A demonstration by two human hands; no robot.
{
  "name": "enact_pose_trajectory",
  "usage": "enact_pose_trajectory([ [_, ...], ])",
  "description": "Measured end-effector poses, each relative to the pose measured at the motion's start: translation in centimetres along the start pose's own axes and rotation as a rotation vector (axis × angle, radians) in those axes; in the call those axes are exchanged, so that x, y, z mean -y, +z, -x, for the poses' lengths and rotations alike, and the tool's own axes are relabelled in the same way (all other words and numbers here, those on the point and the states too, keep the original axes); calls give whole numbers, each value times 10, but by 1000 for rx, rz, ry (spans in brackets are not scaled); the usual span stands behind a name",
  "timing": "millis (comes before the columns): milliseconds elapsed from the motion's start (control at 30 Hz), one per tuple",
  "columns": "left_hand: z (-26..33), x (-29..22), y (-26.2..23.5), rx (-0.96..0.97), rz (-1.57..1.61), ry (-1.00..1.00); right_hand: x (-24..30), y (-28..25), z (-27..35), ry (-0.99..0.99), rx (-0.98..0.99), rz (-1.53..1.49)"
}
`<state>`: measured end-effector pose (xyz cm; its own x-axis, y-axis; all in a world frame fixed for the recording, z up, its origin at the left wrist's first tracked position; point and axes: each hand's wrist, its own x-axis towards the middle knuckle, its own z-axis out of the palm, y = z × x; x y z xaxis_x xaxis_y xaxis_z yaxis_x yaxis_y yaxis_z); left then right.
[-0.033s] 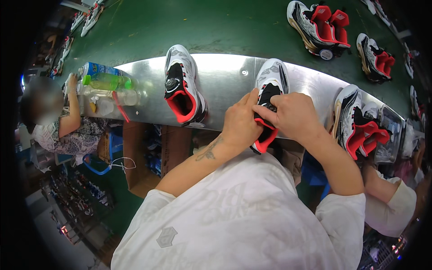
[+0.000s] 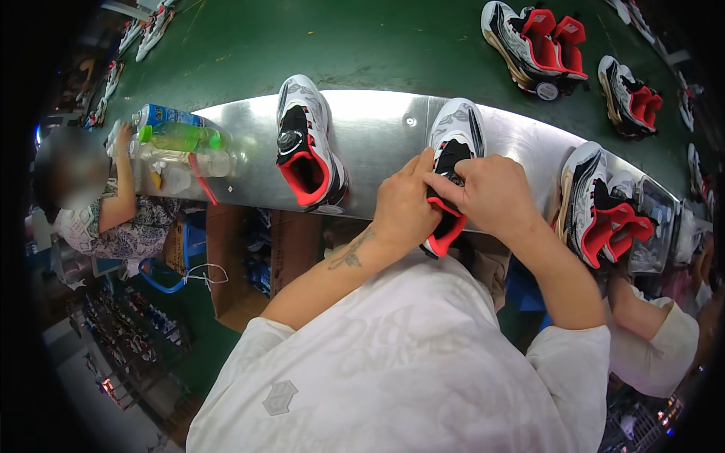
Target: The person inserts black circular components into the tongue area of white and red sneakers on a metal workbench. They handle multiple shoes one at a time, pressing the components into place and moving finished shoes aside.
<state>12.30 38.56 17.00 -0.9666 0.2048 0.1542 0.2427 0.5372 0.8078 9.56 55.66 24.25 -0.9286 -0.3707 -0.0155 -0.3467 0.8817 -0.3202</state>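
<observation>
A white sneaker (image 2: 458, 121) with grey patterning, a black tongue and a red lining stands on the metal ledge in front of me, toe pointing away. My left hand (image 2: 408, 202) is closed around its left side near the collar. From the right, my right hand (image 2: 497, 195) is closed at the tongue, thumb and fingers at the lacing area; what the fingertips pinch there is mostly hidden. The matching sneaker (image 2: 303, 106) stands apart to the left, with a round dial on its tongue, untouched.
Plastic bottles (image 2: 181, 137) and a blue can lie on the ledge at left, near a seated co-worker (image 2: 91, 204). Several more sneakers (image 2: 535, 49) stand on the green table (image 2: 362, 45); another pair (image 2: 596, 211) sits right of my arm. An open cardboard box (image 2: 226, 264) is below the ledge.
My right forearm has shifted very slightly left, and the co-worker's raised hand has moved a little. Both sneakers are in the same places.
</observation>
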Motion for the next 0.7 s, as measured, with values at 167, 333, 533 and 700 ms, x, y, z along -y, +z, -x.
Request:
enact_pose_trajectory([
  [167, -4, -3, -4, 18, 1, -13, 11, 15, 9, 156, -117, -51],
  [333, -7, -5, -9, 50, 4, 3, 15, 2, 14, 168, -70, -147],
  [533, -9, -3, -11, 71, -20, 48, 9, -25, 46, -88, -126, -202],
  [700, -6, -8, -25, 174, -62, 31, 42, -21, 76, -74, -121, -111],
])
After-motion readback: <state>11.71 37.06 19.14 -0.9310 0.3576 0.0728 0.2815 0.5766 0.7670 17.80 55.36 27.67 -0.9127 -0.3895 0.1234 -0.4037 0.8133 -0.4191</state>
